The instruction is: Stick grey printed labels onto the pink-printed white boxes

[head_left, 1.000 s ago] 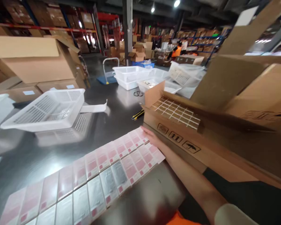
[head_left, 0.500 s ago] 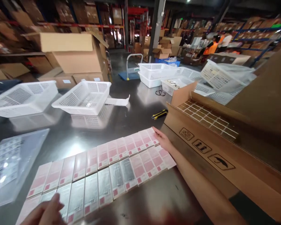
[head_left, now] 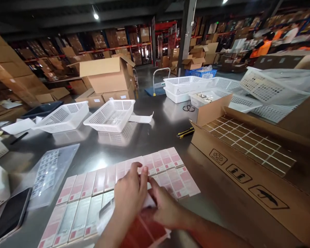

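Observation:
Two rows of small flat pink-and-white boxes (head_left: pixel 77 187) lie side by side on the metal table, several with silvery tops. Over the middle of the rows, my left hand (head_left: pixel 130 187) is closed, its fingertips close to my right hand's; what they pinch is hidden. My right hand (head_left: pixel 165 203) is closed on a glossy sheet (head_left: pixel 144 229), which looks reddish with pale lines and hangs toward me. A white and silvery edge of sheet (head_left: pixel 104 213) shows beside my left wrist. How the two parts join is hidden.
An open carton (head_left: pixel 229 165) with a divider grid stands at right, beside a yellow-black utility knife (head_left: pixel 186 132). Scissors (head_left: pixel 188 107) and white baskets (head_left: pixel 111 117) sit farther back. A phone (head_left: pixel 11 215) and a plastic sleeve (head_left: pixel 54 172) lie at left. People work far right.
My right hand has left the far right end of the box rows and come to the middle. My left hand has moved right to meet it. A sheet is now between them.

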`<control>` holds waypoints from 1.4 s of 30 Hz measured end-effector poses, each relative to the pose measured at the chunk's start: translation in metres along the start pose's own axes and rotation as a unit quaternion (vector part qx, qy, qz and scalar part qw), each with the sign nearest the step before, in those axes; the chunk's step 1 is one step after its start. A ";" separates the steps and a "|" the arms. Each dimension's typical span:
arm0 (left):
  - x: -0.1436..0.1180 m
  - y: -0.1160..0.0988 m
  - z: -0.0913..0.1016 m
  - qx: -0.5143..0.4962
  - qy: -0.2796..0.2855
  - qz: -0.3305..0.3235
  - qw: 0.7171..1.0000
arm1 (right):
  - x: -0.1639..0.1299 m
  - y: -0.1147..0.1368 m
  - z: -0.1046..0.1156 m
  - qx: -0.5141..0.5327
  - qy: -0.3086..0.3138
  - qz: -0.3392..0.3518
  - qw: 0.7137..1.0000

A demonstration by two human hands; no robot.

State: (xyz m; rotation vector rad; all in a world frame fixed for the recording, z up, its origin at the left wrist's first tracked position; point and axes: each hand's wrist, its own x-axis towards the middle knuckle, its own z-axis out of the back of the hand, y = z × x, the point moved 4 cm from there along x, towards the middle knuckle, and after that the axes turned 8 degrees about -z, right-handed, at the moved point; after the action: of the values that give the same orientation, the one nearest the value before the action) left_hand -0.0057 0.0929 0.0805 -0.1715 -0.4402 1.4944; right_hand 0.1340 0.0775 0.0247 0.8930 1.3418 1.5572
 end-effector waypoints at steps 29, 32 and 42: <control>-0.063 0.083 -0.016 -0.505 -0.056 0.176 0.843 | 0.006 0.008 -0.002 -0.061 -0.161 0.097 0.980; -0.063 0.078 -0.015 -0.488 -0.089 0.181 0.849 | 0.001 0.011 -0.002 -0.119 -0.223 0.188 0.949; -0.063 0.081 -0.020 -0.506 -0.129 0.220 0.824 | -0.010 0.010 -0.010 -0.267 -0.185 0.250 0.912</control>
State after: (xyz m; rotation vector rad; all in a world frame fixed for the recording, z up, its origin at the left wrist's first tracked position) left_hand -0.0738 0.0410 0.0208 -0.9725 -1.4824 1.5896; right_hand 0.1266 0.0646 0.0335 1.1492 0.3852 1.8839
